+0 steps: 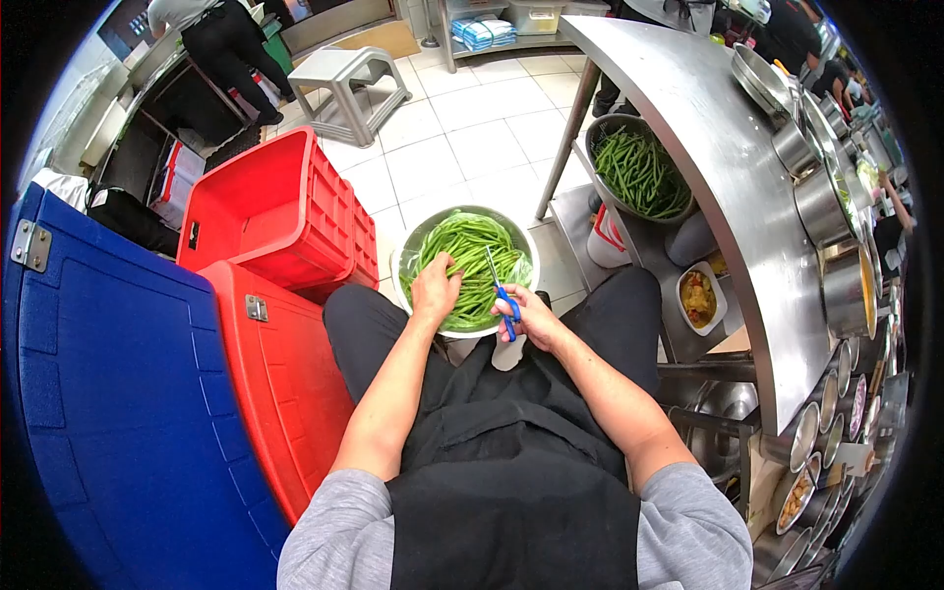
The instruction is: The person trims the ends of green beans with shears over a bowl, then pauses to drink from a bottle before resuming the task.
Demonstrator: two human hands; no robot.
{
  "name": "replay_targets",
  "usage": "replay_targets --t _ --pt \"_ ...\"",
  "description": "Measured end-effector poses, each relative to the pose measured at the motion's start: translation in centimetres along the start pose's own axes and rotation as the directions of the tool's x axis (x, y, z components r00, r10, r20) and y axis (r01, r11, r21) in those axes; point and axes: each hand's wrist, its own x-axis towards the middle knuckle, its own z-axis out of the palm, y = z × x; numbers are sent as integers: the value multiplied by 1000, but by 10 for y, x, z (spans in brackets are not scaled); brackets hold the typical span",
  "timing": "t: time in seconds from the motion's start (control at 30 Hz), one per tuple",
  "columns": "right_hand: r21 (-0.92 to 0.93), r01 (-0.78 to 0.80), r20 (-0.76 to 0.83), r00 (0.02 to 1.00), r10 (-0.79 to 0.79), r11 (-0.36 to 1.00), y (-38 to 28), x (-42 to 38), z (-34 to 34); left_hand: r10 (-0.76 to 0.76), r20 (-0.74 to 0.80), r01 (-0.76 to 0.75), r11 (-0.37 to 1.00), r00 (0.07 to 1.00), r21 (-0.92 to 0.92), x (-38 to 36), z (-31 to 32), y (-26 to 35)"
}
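Note:
Between my knees stands a round metal bowl (401,258) filled with long green beans (470,243), with some clear plastic lining or bag showing among them. My left hand (435,291) is over the left side of the bowl, its fingers closed on beans; the exact ones in its grip are partly hidden. My right hand (536,320) holds scissors (508,305) by their blue handles at the bowl's right edge. The scissor blades point up and away over the beans and look slightly parted.
Red crates (285,197) and a blue lidded box (128,393) stand at my left. A steel counter (708,128) curves along my right, with a pot of green beans (639,172) and a white food container (700,298) below. A grey stool (349,84) and other people are farther off.

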Motion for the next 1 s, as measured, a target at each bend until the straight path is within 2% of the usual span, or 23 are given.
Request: replay_targets --t 0.03,0.1,0.13,0.2,0.33,0.57,0.73,0.83,1.0 --pt "-1 -3 -2 1000 3 1000 -1 0 0 0 0 0 1000 1000 0 0 2 -3" --pt "13 6 11 1000 -6 1000 -1 0 1 67 -27 -69 990 997 -119 -1 7 -11" --pt "27 14 24 1000 -14 1000 -1 0 2 63 -27 -66 991 998 -120 -2 6 -10" --pt "40 15 37 999 -16 999 -2 -1 4 62 19 -56 970 998 -237 -5 4 -7" --pt "32 31 49 998 -32 999 -2 -1 5 158 34 -142 948 987 -285 -11 -3 0" --pt "9 29 59 998 -30 1000 -1 2 3 167 65 -141 945 984 -296 -11 -6 -4" --pt "8 23 49 999 -24 1000 0 2 4 210 12 -197 935 978 -295 -10 -2 -11" --pt "15 17 58 998 -18 1000 1 3 3 195 64 -169 942 979 -289 -9 -4 -12" --pt "21 5 69 998 -7 1000 1 4 3 185 63 -157 940 981 -303 -9 -2 -15"
